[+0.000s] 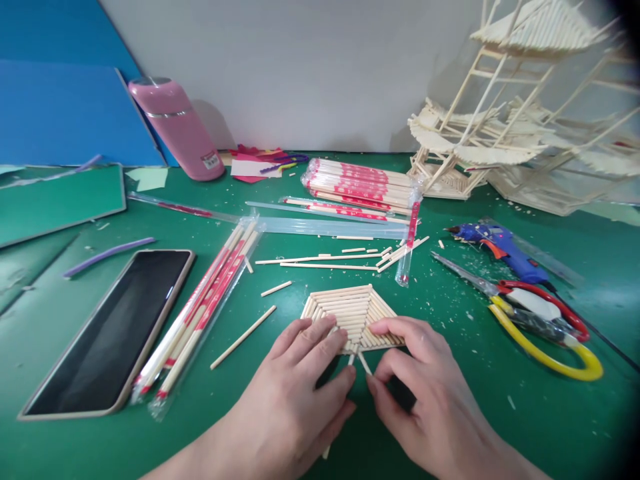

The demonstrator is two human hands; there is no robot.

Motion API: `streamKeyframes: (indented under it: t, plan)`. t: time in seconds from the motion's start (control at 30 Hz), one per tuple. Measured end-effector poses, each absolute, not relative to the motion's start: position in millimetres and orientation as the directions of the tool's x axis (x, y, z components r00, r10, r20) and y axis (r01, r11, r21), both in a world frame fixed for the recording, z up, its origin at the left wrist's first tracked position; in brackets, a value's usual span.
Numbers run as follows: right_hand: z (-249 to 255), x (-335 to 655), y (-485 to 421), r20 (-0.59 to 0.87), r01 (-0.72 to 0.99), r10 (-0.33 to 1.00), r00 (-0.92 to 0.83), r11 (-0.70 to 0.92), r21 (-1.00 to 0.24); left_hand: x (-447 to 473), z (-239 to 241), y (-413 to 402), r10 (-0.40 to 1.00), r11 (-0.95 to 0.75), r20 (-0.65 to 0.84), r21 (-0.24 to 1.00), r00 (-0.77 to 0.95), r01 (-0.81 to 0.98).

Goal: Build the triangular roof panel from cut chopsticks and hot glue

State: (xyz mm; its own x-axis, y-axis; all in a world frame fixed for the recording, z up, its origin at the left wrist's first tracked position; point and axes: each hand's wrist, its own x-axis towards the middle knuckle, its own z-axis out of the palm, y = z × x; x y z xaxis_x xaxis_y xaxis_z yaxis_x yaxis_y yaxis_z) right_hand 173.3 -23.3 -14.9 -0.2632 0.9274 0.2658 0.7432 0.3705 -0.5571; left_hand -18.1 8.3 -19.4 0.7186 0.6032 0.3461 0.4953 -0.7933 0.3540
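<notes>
Nearest the camera, a left hand and a right hand flank the near point of a fan-shaped stick panel, which lies mid-worktop and serves as landmark. Left fingers: outer ones spread upon the panel, forefinger and thumb apparently closed on a slim stick. Right fingers: one tip rests on the panel, others pinch a second stick near its end. Both sticks meet, or nearly meet, the panel's near point; whether they are bonded cannot be told. Probable faults: uneven pressure may crack a seam or tilt the panel; a slipping pinch would skew its stick. Right of the panel, a glue gun shows a small red light; its nozzle, if hot, could burn, and the scissors beside it could snag its cable. Writing: beyond the panel, wrapped sticks carry red print, illegible; left of these, a pink flask bears a label too small to read.
</notes>
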Motion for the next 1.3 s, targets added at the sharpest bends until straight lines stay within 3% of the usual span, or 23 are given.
streamKeyframes:
  t: [0.47, 0.67, 0.83, 1.03, 1.3]
  plan:
    - [-11, 174, -27, 0.265, 0.748, 0.926, -0.269, 0.374, -0.548, -21, -12, 9, 0.588, -0.8, 0.283, 0.34, 0.758, 0.494]
    - [-11, 180, -27, 0.285, 0.696, 0.927, -0.243, 0.371, -0.614, -24, 2, 10, 0.606, -0.791, 0.293, 0.323, 0.739, 0.52]
    - [-11, 194, -26, 0.386, 0.649, 0.917, -0.096, 0.352, -0.675, -44, 11, 18, 0.761, -0.618, 0.369, 0.161, 0.534, 0.769]
    - [-14, 208, -25, 0.437, 0.552, 0.888, 0.143, 0.295, -0.78, -67, 16, 13, 0.902, -0.406, 0.085, -0.167, 0.423, 0.898]
    - [-13, 208, -27, 0.427, 0.554, 0.896, 0.123, 0.295, -0.778, -66, 16, 12, 0.925, -0.375, 0.016, -0.134, 0.38, 0.917]
